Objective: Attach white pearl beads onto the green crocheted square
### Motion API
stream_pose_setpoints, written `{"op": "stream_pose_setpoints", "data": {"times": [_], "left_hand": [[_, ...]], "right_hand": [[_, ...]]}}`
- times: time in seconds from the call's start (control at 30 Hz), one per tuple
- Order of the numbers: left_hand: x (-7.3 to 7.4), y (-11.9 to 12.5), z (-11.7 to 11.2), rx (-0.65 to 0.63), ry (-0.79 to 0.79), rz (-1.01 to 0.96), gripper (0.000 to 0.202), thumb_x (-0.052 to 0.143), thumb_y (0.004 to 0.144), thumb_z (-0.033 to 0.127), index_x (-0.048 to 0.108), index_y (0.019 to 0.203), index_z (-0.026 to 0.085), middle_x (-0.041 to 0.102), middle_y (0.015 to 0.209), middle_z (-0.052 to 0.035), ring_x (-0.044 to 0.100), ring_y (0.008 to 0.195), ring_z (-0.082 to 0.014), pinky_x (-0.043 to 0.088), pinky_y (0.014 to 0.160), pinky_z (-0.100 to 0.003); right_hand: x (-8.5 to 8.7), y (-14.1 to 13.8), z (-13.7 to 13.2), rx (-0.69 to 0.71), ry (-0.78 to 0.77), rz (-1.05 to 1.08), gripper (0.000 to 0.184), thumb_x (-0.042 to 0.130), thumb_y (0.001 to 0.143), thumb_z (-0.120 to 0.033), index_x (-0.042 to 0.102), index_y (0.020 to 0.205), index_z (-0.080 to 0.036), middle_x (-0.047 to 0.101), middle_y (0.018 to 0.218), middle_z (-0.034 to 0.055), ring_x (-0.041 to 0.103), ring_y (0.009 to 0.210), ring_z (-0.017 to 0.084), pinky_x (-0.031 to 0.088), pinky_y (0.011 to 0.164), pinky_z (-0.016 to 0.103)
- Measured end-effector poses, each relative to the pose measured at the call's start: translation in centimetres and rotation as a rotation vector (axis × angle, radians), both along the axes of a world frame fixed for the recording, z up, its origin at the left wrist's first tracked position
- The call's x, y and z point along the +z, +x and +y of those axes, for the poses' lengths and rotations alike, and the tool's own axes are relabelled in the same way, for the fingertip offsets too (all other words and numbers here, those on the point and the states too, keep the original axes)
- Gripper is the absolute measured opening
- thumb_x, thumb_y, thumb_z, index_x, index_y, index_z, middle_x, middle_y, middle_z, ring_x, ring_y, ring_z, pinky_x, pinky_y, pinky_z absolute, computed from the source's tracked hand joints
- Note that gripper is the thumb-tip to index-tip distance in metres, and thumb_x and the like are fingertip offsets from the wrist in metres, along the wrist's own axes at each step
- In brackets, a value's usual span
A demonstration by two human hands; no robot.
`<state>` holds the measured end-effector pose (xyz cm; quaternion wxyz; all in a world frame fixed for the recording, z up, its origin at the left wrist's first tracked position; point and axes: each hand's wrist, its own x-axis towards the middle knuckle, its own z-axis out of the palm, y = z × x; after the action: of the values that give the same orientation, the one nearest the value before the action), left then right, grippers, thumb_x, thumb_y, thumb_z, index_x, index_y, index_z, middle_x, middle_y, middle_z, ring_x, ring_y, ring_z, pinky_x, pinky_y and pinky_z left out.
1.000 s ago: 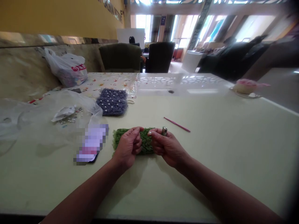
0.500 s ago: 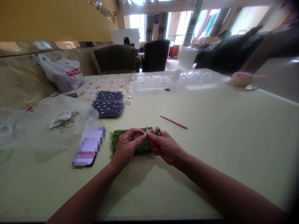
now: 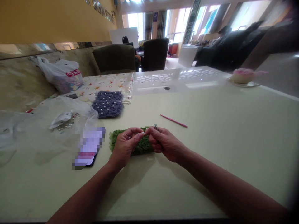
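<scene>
We're setting 12 o'clock straight ahead of the wearer, green piece as centre. We're seeing a pale, glossy tabletop (image 3: 205, 143), with a flower-printed cover under clear plastic (image 3: 106, 80) spreading over its far part around 11. Two dark, high-backed chairs (image 3: 114, 57) are standing past the table at 12, bright windows (image 3: 136, 23) glowing behind; a plain yellow wall (image 3: 46, 21) is running along 10 to 11.

The green, ruffled, rectangular textile piece (image 3: 143, 146) is lying flat on the table under both hands, its long axis running 9 to 3. Both hands are covering parts of it, so we're not telling one end from the other.

The left hand (image 3: 124, 146) is pinching a tiny white bead (image 3: 142, 133) between thumb and index finger. The right hand (image 3: 164, 142) is curling, thumb pressing on index finger; anything between is too small to tell. A small silvery metal piece (image 3: 155, 126) is sitting on it.

A slim magenta rod (image 3: 174, 121) is lying at 2, slanting 10 to 4. A blue-grey ruffled square dotted with white beads (image 3: 107, 104) is lying at 11, a phone with a blurred-out screen (image 3: 90, 147) at 9.
</scene>
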<state>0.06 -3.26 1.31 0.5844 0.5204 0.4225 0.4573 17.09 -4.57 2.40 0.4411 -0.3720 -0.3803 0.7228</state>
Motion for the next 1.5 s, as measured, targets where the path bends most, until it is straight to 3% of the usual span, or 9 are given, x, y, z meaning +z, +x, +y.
{"op": "stream_pose_setpoints", "data": {"times": [0.1,0.17,0.27,0.4,0.67,1.1,1.5], "left_hand": [[0.1,0.2,0.0,0.028,-0.099,-0.14,0.026,0.076,0.074,0.036,0.064,0.088,0.017,0.032,0.052,0.0089,0.023,0.043,-0.0029,0.018,0.038,-0.017],[0.3,0.4,-0.1,0.055,-0.125,-0.195,0.028,0.078,0.072,0.034,0.064,0.087,0.016,0.035,0.053,0.0089,0.024,0.043,-0.0025,0.02,0.038,-0.016],[0.5,0.5,-0.3,0.076,-0.142,-0.23,0.029,0.08,0.071,0.033,0.063,0.088,0.016,0.037,0.054,0.009,0.025,0.043,-0.0019,0.021,0.038,-0.015],[0.4,0.5,-0.4,0.082,-0.109,-0.215,0.027,0.079,0.072,0.032,0.064,0.088,0.016,0.038,0.054,0.0087,0.027,0.043,-0.0016,0.022,0.038,-0.014],[0.1,0.4,-0.7,0.072,0.0,-0.129,0.023,0.077,0.075,0.032,0.067,0.088,0.017,0.038,0.055,0.0081,0.028,0.044,-0.0013,0.022,0.038,-0.014],[-0.2,0.5,-0.9,0.077,0.075,-0.025,0.023,0.076,0.077,0.034,0.067,0.089,0.017,0.037,0.055,0.0074,0.027,0.046,-0.0026,0.021,0.041,-0.016],[-0.4,0.6,-0.7,0.076,0.105,0.001,0.022,0.075,0.078,0.033,0.068,0.09,0.016,0.037,0.056,0.0071,0.028,0.047,-0.0032,0.023,0.043,-0.016]], "right_hand": [[-0.1,0.1,0.1,-0.031,0.05,-0.011,0.05,0.052,0.086,-0.066,0.06,0.093,-0.017,0.052,0.064,-0.0018,0.035,0.047,0.006,0.023,0.042,0.02],[-0.2,0.1,0.0,-0.021,0.061,-0.069,0.055,0.045,0.088,-0.067,0.061,0.087,-0.015,0.052,0.058,-0.0006,0.035,0.045,0.007,0.023,0.042,0.021],[-0.3,0.0,-0.2,0.007,0.067,-0.138,0.055,0.047,0.088,-0.065,0.062,0.076,-0.014,0.043,0.05,-0.0023,0.034,0.045,0.008,0.023,0.043,0.022],[-0.1,-0.3,-0.5,-0.024,0.072,-0.178,0.053,0.047,0.089,-0.062,0.062,0.072,-0.013,0.043,0.055,-0.0016,0.035,0.048,0.008,0.022,0.045,0.023],[0.5,-0.7,-0.7,-0.083,0.041,-0.269,0.045,0.044,0.089,-0.048,0.048,0.058,-0.016,0.041,0.052,-0.0026,0.032,0.046,0.007,0.021,0.046,0.024],[1.3,-0.9,-1.1,-0.113,0.072,-0.308,0.038,0.045,0.086,-0.042,0.041,0.057,-0.018,0.039,0.051,-0.0051,0.031,0.047,0.007,0.022,0.049,0.026],[0.9,-0.9,-0.9,-0.122,0.074,-0.31,0.037,0.045,0.085,-0.043,0.041,0.058,-0.018,0.04,0.052,-0.0051,0.03,0.047,0.007,0.022,0.05,0.026]]}}
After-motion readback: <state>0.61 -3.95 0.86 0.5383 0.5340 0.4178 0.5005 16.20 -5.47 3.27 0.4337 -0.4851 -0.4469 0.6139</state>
